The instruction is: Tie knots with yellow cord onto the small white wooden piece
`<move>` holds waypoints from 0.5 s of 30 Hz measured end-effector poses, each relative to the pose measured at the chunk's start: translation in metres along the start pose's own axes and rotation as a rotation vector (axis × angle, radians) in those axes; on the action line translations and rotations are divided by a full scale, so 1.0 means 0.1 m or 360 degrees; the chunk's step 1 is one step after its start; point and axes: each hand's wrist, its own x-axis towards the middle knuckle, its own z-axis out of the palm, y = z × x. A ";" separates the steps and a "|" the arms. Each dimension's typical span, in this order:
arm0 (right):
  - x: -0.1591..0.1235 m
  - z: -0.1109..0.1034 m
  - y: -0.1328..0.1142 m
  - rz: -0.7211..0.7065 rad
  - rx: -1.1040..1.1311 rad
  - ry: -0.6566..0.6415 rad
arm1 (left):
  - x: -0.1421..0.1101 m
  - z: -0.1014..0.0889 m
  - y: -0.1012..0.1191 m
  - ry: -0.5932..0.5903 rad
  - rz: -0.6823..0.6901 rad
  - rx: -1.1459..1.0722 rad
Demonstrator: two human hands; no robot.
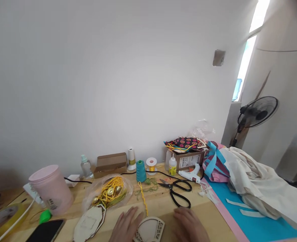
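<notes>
A fan-shaped wooden piece (150, 226) with a cut-out lattice border lies on the table at the bottom middle. From its top a twisted yellow cord (143, 198) runs away from me. My left hand (126, 227) rests flat with its fingers stretched out, at the piece's left edge and seemingly touching it. To the right of the piece, my right hand (191, 227) is open and slightly blurred, apart from it. Just beyond those fingertips lie black-handled scissors (177, 191). The lower part of both hands is cut off by the frame.
A bag of yellow cords and gold bells (110, 191) and pale wooden plates (89, 222) lie left. Behind stand a teal thread cone (140, 171), a glue bottle (172, 166) and a glue gun (191, 173). Cream fabric (259, 181) is right; a pink bucket (51, 190) and phone (46, 231) are left.
</notes>
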 end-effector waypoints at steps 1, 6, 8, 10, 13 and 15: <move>0.07 -0.08 0.02 0.0096 -0.0018 0.0016 | 0.07 -0.05 0.02 -0.0008 0.0001 -0.0018; 0.43 -0.30 0.18 0.0247 -0.0226 -0.0068 | 0.39 -0.07 0.11 0.0029 -0.0019 -0.0123; 0.48 -0.30 0.26 0.0207 -0.0275 -0.0139 | 0.42 0.09 0.05 0.0136 0.0016 -0.0099; 0.46 -0.29 0.33 0.0189 -0.0272 -0.0159 | 0.39 0.28 -0.07 0.0248 0.0104 -0.0082; 0.40 -0.31 0.42 0.0228 -0.0253 -0.0176 | 0.32 0.47 -0.25 0.0275 0.0079 -0.0179; 0.38 -0.34 0.46 0.0242 -0.0224 -0.0166 | 0.29 0.48 -0.31 0.0319 -0.0001 -0.0292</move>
